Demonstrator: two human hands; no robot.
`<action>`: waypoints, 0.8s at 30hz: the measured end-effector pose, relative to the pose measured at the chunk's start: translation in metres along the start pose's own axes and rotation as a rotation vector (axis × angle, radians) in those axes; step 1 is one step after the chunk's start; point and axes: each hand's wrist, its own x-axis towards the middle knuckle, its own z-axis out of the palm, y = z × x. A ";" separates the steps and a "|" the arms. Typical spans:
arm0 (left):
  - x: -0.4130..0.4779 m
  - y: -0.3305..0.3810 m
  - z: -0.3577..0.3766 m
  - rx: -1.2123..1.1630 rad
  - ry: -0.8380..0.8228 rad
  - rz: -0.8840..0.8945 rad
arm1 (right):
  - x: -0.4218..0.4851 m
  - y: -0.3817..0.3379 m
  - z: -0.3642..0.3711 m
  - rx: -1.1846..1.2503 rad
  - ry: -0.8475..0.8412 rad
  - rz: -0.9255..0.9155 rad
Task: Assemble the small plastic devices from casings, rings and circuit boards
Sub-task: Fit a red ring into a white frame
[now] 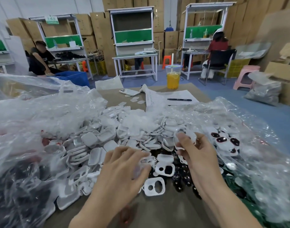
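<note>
Part pick-up is judged to be in hand. A white casing (191,137) is pinched by the right hand (198,155) at centre right, above the heap of casings (108,139). The left hand (123,168) is curled palm-down over a two-holed white frame (145,161) at lower centre; whether it is gripped cannot be told. Next, both pieces must be aligned and pressed together.

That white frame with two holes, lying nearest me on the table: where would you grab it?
I would pinch the white frame across its outer rim, coming down from above on the near side. It lies flat on the bare table, free of the pile there, and its two openings leave only narrow edges to hold.
</note>
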 end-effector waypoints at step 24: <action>-0.082 -0.005 -0.039 0.006 -0.245 -0.089 | -0.018 0.016 0.019 0.057 -0.317 0.109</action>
